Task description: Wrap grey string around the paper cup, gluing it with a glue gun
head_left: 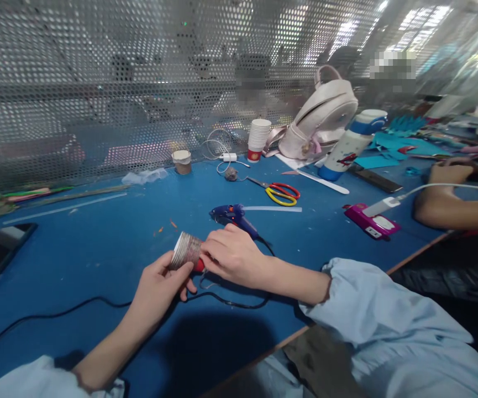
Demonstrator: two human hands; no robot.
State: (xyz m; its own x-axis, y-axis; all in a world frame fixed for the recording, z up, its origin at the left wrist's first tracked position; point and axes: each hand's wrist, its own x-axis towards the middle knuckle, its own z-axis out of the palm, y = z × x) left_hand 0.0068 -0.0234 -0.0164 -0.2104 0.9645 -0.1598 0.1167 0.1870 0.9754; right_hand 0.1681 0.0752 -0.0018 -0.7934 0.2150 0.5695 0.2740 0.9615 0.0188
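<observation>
My left hand (162, 284) is closed around a small paper cup (186, 249), which lies tilted with its white mouth to the left. Grey-brown twine is wound in rows about its upper part, and the red base stays bare. At that base my right hand (232, 254) has its fingers pinched together; a loose strand of twine (209, 283) hangs just under them, though the fingertips are partly hidden. Right behind this hand a blue glue gun (239, 216) lies on its side, a clear glue stick (274, 209) coming out of its back.
Red-and-yellow scissors (282, 193), a twine ball (231, 174), a wrapped cup (182, 162) and stacked paper cups (258, 141) stand behind. A bottle (348, 146), backpack (319, 119) and pink power strip (371, 221) are right, near another person's arm (450, 204). A phone (0, 254) lies left; a black cord (77, 305) crosses the front.
</observation>
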